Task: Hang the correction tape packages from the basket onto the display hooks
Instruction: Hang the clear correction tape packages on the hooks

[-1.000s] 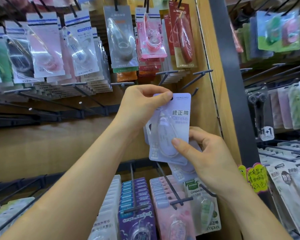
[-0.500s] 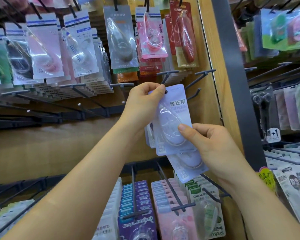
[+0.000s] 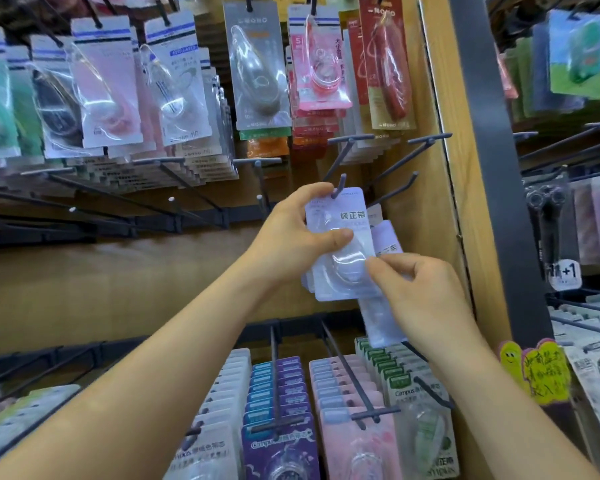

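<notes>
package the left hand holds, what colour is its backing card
Pale lilac package; head view shows it best.

Wooden back panel (image 3: 84,289) mid-left. Dark grey upright post (image 3: 496,168) right of centre. Grey MONO blister pack (image 3: 257,64) top centre, red MONO pack (image 3: 388,64) to its right. White "+1" tag (image 3: 563,273) near right edge. Yellow smiley handwritten sign (image 3: 541,372) lower right. Purple Campus packs (image 3: 278,441) bottom centre.

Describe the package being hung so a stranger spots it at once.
Find the wooden upright panel right of centre; just left, a bare grey metal hook meets the top of a pale lilac card package with clear blister. Unlike the similar lilac packages in the right hand below, the left hand grips it.
</notes>
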A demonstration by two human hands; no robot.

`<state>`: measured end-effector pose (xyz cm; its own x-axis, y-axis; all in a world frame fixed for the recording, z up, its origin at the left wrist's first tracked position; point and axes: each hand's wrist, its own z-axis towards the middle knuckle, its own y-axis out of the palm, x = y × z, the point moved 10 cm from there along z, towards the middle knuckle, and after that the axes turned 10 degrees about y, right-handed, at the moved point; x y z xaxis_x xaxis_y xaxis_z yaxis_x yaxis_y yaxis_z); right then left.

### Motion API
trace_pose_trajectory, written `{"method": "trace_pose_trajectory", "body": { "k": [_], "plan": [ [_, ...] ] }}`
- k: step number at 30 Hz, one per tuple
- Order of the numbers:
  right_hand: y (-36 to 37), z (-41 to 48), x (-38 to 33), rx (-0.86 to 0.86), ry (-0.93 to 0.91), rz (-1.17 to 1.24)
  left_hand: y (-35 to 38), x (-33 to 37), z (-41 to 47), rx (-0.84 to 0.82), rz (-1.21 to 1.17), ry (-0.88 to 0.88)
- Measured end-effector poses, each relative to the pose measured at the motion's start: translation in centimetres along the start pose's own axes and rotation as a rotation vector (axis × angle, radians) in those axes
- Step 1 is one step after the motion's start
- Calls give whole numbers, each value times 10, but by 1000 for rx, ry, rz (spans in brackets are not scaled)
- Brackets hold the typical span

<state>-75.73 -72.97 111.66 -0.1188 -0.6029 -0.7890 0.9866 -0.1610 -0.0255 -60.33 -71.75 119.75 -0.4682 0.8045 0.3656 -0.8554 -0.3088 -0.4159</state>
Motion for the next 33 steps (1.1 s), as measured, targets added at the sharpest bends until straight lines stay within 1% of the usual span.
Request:
{"method": "trace_pose_trajectory", "body": {
  "k": [2,5,8,10,13,16,18,19,20,21,22,23,24,25,26,27,28,30,33],
  "plan": [
    [-14,-2,1,122,-37,-99,-4,-14,7,29,44,-33],
    [-24,-7,-6,158,-111,-94,-6,-44,15,39,193,-50],
    [-26,-10,-8,122,-131,-19,-2,-67,23,39,262,-54],
    [-25,-9,-2,74,-72,85,4,-70,27,21,321,-41],
    [-23,-8,7,23,14,202,12,-72,31,-29,478,-18],
    [-18,-10,8,-53,12,285,14,-73,29,-78,615,-33],
    [-17,-11,8,-89,-2,308,9,-67,26,-58,726,-7],
    [-17,-11,8,-102,-5,316,4,-58,23,-15,756,14],
    [-16,-11,9,-115,-7,323,-2,-48,20,47,749,34],
    [-16,-12,9,-127,-4,334,-7,-36,16,100,681,46],
    [-15,-11,10,-136,0,347,-11,-26,11,144,511,41],
    [-13,-11,10,-145,8,365,-10,-20,5,148,259,-6],
    [-11,-11,10,-153,12,380,-2,-16,-2,106,1,-75],
    [-9,-12,10,-164,19,392,8,-10,-9,39,-175,-128],
    [-7,-12,10,-177,23,402,16,-3,-14,-23,-228,-127],
    [-4,-12,8,-190,25,415,20,2,-16,-45,-225,-100],
    [-2,-13,7,-202,23,426,19,6,-16,-24,-216,-77],
    [1,-14,3,-230,17,426,12,9,-12,76,-223,-71],
    [7,-16,1,-265,57,342,-5,16,-6,214,-217,-51]
  ]
}}
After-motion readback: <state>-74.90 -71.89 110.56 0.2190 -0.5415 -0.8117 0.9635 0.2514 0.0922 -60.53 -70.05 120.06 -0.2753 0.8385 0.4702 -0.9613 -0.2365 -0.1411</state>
